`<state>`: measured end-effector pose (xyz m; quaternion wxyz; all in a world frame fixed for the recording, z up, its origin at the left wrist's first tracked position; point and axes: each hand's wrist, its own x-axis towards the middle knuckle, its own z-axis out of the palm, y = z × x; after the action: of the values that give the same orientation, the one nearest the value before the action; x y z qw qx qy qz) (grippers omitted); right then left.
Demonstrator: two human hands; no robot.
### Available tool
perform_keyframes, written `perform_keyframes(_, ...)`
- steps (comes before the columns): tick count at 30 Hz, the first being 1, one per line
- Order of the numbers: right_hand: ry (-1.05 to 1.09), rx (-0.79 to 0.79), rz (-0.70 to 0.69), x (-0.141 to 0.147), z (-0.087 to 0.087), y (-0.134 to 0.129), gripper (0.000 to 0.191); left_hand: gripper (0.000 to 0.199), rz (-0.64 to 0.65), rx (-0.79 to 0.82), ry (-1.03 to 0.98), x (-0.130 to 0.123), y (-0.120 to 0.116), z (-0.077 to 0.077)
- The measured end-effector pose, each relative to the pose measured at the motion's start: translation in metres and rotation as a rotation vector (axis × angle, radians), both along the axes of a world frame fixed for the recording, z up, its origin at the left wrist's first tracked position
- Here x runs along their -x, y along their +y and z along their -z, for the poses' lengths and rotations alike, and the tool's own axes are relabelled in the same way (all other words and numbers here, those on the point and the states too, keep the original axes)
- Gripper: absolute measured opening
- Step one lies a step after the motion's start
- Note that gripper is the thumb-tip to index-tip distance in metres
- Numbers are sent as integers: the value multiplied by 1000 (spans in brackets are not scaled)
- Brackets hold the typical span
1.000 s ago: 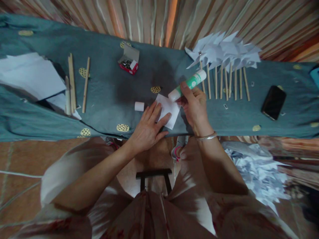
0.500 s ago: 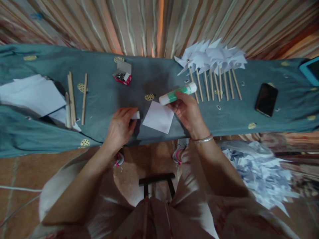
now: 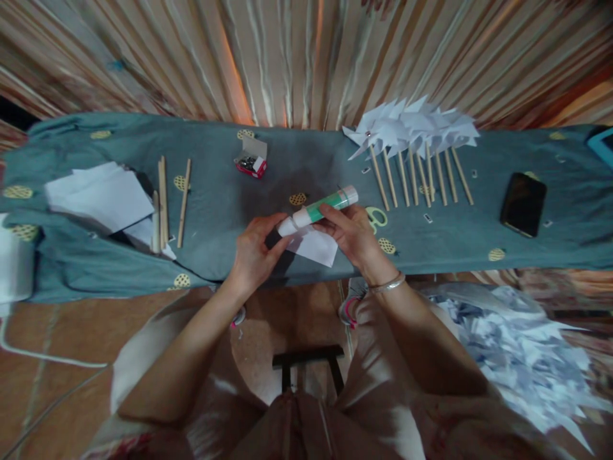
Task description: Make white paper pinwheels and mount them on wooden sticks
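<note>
One left hand (image 3: 255,252) is pinching a white cap (image 3: 287,227) at the end of the glue stick (image 3: 334,202) the right hand (image 3: 355,235) is holding.

black phone (image 3: 523,204), right side | blue-edged device (image 3: 596,148), partly visible | striped curtain (image 3: 282,64) behind | white cable (image 3: 57,361), lower left
</note>
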<state>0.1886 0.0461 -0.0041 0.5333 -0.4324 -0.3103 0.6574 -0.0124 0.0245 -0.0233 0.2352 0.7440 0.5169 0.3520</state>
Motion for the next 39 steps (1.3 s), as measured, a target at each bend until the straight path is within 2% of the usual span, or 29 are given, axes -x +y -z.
perform_keyframes(20, -73, 14, -44, 3, 5, -2, 44, 34, 16, -102, -17, -1, -2, 0)
perform_keyframes(30, -156, 46, -83, 11, 9, -5, 51, 31, 33, -127, 57, -2, -2, -3)
perform_keyframes(35, -174, 51, -89, 14, 7, -8, 53, 33, 22, -129, 58, -4, -3, 0)
perform_keyframes(39, -222, 30, -150, 14, 2, -10, 51, 37, 29, -104, 15, -7, -1, 1)
